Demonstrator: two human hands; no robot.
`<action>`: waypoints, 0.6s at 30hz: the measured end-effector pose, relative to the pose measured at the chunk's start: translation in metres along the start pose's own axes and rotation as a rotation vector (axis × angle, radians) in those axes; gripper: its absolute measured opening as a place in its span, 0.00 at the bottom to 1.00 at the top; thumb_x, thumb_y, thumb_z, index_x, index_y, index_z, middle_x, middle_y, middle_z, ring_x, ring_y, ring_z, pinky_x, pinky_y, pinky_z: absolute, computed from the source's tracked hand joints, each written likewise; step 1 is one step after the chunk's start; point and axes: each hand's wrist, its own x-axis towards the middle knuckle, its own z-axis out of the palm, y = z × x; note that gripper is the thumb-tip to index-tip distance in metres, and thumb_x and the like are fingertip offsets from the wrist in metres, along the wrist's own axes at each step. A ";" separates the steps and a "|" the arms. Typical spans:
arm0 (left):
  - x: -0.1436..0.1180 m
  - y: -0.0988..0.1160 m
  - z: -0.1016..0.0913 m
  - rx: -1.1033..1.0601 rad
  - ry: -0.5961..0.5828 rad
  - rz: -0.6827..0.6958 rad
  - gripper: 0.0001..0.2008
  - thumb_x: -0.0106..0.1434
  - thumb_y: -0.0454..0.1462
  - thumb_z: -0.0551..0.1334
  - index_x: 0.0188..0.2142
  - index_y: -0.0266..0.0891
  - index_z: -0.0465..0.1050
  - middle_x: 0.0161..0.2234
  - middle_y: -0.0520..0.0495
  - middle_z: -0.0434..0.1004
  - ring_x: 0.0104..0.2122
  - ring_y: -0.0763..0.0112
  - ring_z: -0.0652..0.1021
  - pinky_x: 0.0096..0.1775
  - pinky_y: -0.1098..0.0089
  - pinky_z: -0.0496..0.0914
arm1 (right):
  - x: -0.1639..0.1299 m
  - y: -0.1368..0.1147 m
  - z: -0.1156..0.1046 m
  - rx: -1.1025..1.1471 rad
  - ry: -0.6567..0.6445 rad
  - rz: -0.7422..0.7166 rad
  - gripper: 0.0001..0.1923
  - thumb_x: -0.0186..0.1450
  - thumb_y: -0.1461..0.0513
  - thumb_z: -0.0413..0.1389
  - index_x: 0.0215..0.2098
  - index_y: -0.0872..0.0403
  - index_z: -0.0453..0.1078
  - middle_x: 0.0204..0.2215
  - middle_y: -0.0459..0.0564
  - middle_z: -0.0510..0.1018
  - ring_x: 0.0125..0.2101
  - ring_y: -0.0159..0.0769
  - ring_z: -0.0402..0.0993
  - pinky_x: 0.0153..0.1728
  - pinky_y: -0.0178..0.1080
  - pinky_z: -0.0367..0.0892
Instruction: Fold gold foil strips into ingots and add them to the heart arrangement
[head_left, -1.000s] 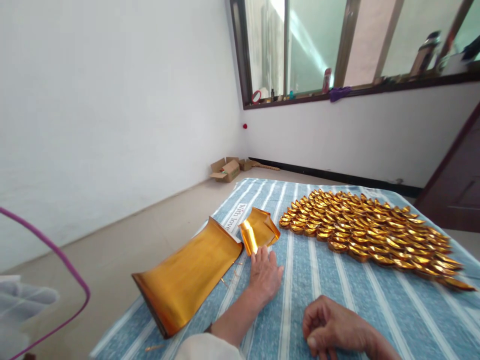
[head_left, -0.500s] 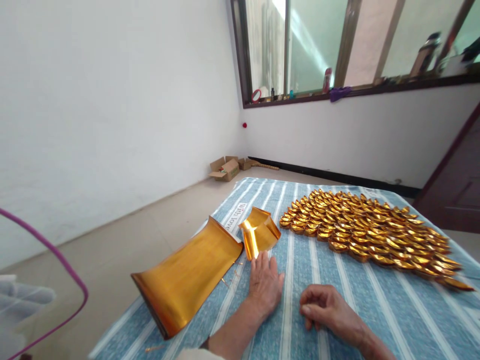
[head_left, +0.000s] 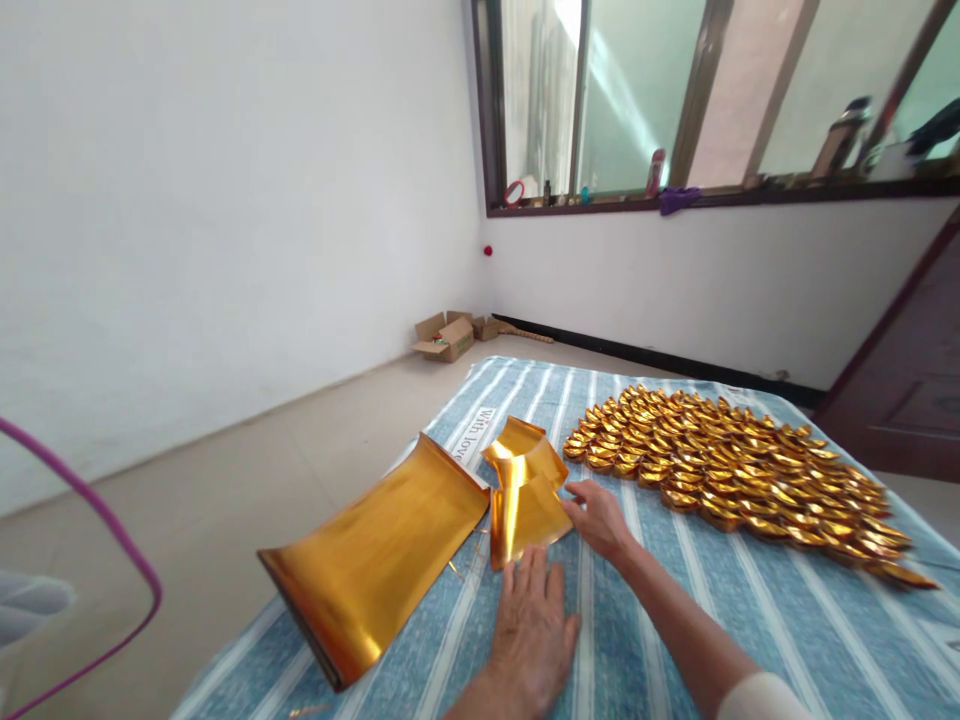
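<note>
My left hand (head_left: pixel 534 625) lies flat on the cloth, fingers stretched, with its fingertips at the near edge of a shiny gold foil sheet (head_left: pixel 529 520). My right hand (head_left: pixel 600 518) is at that sheet's right edge, thumb and fingers bent closely around it; the exact contact is partly hidden. Just behind lies more gold foil (head_left: pixel 517 440), slightly curled and partly overlapped by the front sheet. To the left is a large stack of gold foil sheets (head_left: pixel 375 560) with curled ends.
Many folded gold paper ingots (head_left: pixel 720 460) stand in tight rows on the right of the striped blue cloth (head_left: pixel 450 660). Thin gold scraps lie by the stack. Open cardboard boxes (head_left: pixel 446 338) sit on the floor beyond. A purple tube (head_left: pixel 112 530) curves at the left.
A gold foil sheet has slid toward me, away from the foil behind it. My left hand has drawn back nearer, and my right hand has moved forward and left to the sheet's edge.
</note>
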 end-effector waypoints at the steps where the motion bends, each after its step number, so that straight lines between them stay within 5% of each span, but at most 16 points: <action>1: -0.003 -0.002 0.002 -0.011 -0.001 0.004 0.26 0.64 0.44 0.53 0.58 0.35 0.63 0.64 0.35 0.55 0.64 0.50 0.53 0.62 0.48 0.48 | 0.010 -0.003 0.005 -0.022 -0.005 0.000 0.09 0.58 0.63 0.52 0.31 0.56 0.74 0.29 0.49 0.73 0.31 0.35 0.68 0.35 0.36 0.61; 4: -0.010 -0.006 0.010 -0.034 -0.016 0.018 0.27 0.64 0.46 0.53 0.59 0.35 0.63 0.64 0.35 0.54 0.64 0.48 0.54 0.62 0.46 0.49 | 0.033 -0.013 0.018 -0.073 -0.012 -0.002 0.08 0.56 0.64 0.52 0.20 0.55 0.68 0.21 0.45 0.67 0.27 0.32 0.62 0.29 0.33 0.54; 9: -0.017 -0.009 0.014 -0.046 -0.062 0.052 0.28 0.63 0.46 0.54 0.59 0.36 0.62 0.65 0.35 0.52 0.64 0.48 0.53 0.62 0.46 0.49 | 0.047 -0.028 0.024 -0.092 -0.039 -0.028 0.08 0.54 0.65 0.51 0.18 0.55 0.65 0.17 0.41 0.62 0.24 0.29 0.57 0.26 0.33 0.49; 18: -0.024 0.006 0.000 -0.037 -0.049 0.143 0.23 0.64 0.41 0.52 0.57 0.35 0.64 0.64 0.35 0.55 0.64 0.50 0.54 0.62 0.49 0.50 | -0.005 -0.006 -0.014 -0.073 -0.045 0.082 0.12 0.59 0.59 0.52 0.24 0.57 0.73 0.17 0.42 0.65 0.24 0.30 0.62 0.25 0.32 0.51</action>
